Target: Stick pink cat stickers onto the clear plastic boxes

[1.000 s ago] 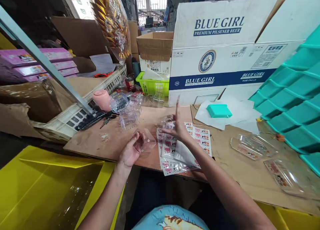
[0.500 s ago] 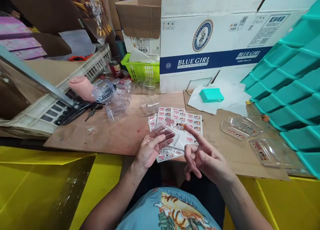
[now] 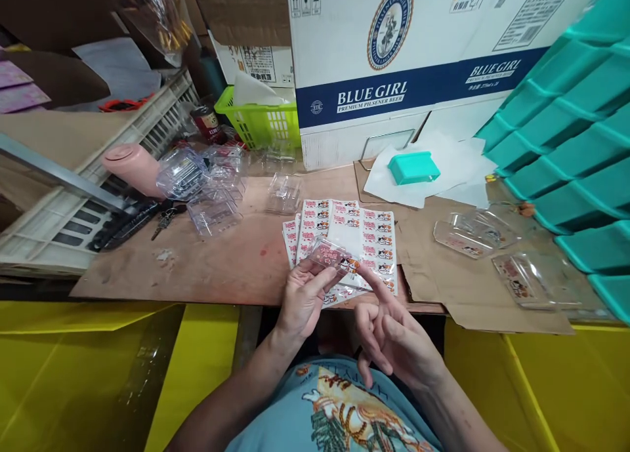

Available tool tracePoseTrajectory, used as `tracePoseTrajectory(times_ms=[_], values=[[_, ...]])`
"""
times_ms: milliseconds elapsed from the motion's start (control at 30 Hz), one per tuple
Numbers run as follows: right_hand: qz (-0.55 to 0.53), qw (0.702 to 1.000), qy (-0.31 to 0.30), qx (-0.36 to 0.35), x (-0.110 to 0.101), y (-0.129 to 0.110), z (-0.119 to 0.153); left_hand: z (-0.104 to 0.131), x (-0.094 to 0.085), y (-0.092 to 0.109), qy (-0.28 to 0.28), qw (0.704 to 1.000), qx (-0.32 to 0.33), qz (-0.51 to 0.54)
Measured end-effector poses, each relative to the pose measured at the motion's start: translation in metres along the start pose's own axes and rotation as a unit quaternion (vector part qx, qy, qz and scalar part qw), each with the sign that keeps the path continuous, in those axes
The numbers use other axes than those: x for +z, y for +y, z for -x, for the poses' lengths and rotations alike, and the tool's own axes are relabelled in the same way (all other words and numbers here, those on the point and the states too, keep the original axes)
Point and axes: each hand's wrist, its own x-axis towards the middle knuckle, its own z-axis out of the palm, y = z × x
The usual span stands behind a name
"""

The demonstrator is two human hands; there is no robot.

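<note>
My left hand (image 3: 306, 296) is closed on the edge of a clear plastic case part (image 3: 315, 247), thumb on top, holding it tilted above the sticker sheets. A pink-lettered sticker with a calico cat (image 3: 337, 258) lies against the clear plastic. My right hand (image 3: 394, 330) has its index finger stretched out, the tip at the sticker's right end; its other fingers are loosely bent and apart. Under the hands, several sticker sheets (image 3: 378, 242) with the same print overlap on the table; bare white backing shows on the top one.
Clear plastic cases (image 3: 215, 212) pile up at the left beside a pink roll (image 3: 132, 168) and keys (image 3: 164, 222). Stickered clear cases (image 3: 534, 281) lie on cardboard at the right, near stacked teal bins (image 3: 585, 176). A teal tray (image 3: 413, 168) sits on white paper before a beer carton (image 3: 344, 137).
My right fingertip has brought the sticker from over the sheets onto the clear case part, and the two hands are closer together. The camera view has shifted slightly.
</note>
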Motion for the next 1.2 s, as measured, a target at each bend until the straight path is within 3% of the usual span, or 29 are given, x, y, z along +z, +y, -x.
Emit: tracePoseTrajectory(times_ms=[1200], values=[[0.019, 0.999, 0.051, 0.006, 0.000, 0.012, -0.003, -0.002, -0.001, 0.000, 0.019, 1.000, 0.001, -0.016]])
